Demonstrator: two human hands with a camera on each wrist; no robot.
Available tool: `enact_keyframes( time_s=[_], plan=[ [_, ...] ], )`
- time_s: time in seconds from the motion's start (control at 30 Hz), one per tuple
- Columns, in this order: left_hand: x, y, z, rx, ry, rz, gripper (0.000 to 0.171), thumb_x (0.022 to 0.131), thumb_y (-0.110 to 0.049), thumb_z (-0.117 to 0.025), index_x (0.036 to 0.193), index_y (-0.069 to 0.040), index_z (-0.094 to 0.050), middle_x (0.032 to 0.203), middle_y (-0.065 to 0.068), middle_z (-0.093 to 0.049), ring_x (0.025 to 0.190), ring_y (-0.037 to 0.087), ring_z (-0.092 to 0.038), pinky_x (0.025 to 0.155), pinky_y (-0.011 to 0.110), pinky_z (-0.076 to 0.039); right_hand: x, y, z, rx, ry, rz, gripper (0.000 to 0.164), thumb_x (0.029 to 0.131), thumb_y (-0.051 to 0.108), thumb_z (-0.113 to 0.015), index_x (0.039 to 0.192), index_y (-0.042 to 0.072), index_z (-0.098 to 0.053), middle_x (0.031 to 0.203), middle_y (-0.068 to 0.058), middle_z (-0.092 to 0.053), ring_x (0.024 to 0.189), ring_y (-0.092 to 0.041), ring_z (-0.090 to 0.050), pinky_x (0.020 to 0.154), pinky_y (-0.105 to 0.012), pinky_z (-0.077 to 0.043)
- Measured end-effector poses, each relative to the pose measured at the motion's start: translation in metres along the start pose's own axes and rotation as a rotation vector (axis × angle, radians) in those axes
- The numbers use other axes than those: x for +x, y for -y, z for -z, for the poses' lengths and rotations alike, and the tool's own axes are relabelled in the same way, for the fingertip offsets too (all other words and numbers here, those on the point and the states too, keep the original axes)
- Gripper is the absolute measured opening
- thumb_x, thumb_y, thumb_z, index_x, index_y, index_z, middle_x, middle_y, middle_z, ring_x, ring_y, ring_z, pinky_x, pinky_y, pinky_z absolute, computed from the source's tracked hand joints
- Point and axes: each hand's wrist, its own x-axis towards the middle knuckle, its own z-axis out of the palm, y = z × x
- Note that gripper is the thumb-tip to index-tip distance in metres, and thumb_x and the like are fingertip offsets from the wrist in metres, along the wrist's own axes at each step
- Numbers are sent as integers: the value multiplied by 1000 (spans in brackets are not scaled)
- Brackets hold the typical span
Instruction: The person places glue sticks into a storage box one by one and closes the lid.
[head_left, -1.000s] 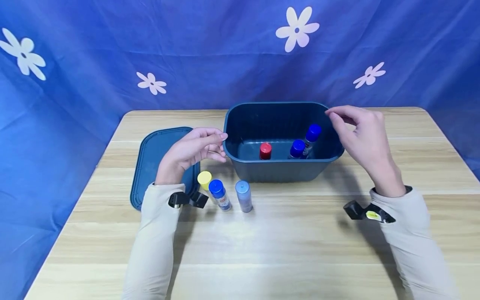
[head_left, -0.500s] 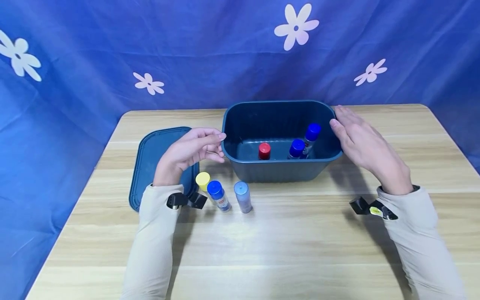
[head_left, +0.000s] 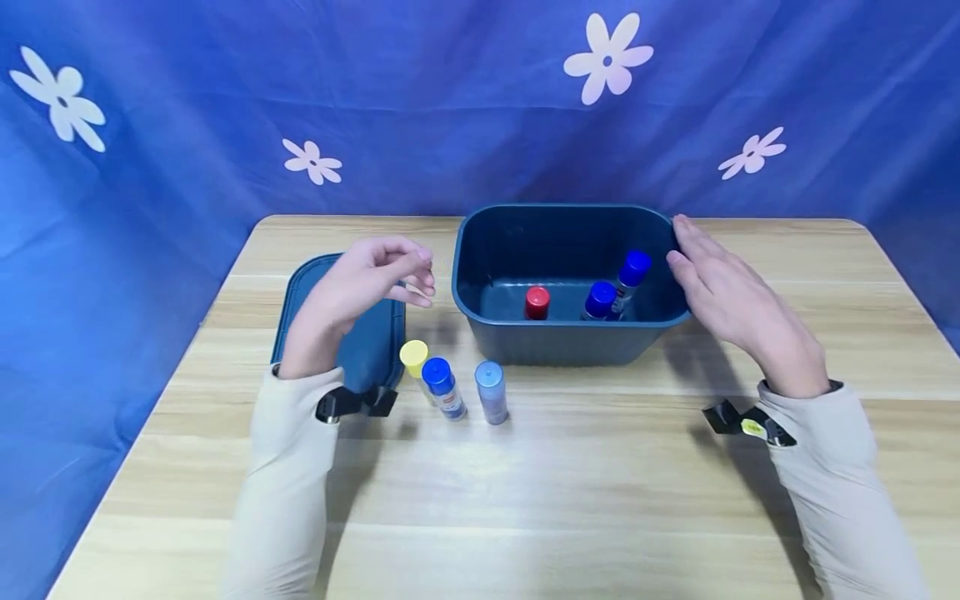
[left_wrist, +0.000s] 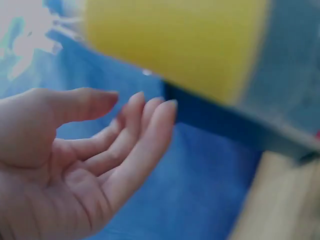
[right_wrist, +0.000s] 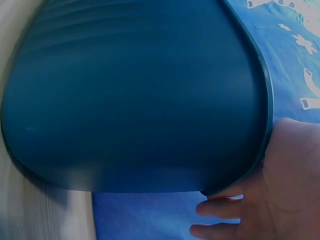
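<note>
A dark blue-green box [head_left: 540, 343] stands at the back of the table. Inside it are a red-capped piece [head_left: 536, 303] and two blue-capped tubes [head_left: 634, 268]. My right hand [head_left: 738, 308] rests on the box's right end, fingers extended along the rim; the right wrist view has its fingers partly behind the wall. Left of the box my left hand [head_left: 367, 279] hovers over the flat lid [head_left: 375, 342], fingers loosely bent and holding nothing. In front stand a yellow-capped tube [head_left: 414, 357], a blue-capped tube [head_left: 444, 390] and a light blue tube [head_left: 491, 393], resembling glue sticks.
The wooden table [head_left: 570, 483] ends at the back against a blue curtain [head_left: 450, 108] with white flowers. The yellow cap [left_wrist: 170, 45] looms close and blurred in the left wrist view.
My left hand has left the box's left rim and moved left over the lid. My right hand went from bent fingers at the right rim to lying along that end.
</note>
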Motion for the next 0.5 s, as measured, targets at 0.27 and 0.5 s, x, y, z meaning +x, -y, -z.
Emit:
enact_keyframes(
  time_s=[0.27, 0.5],
  plan=[
    [-62, -28, -27, 487, -184, -458, 10, 92, -14, -68, 97, -6, -71, 87, -1, -70, 73, 8, -67, 72, 20, -57, 1, 1, 1, 31, -23, -8, 59, 106, 32, -21, 152, -2, -10, 158, -19, -10, 146, -34, -12, 120, -48, -11],
    [-80, -28, -63, 761, -7, -627, 35, 81, -24, -79, 107, -3, -70, 101, 6, -72, 85, 13, -69, 75, 29, -59, -2, 1, 0, -2, -10, -20, 60, 106, 35, -20, 152, -1, -9, 159, -17, -7, 147, -31, -9, 120, -49, -10]
  ],
)
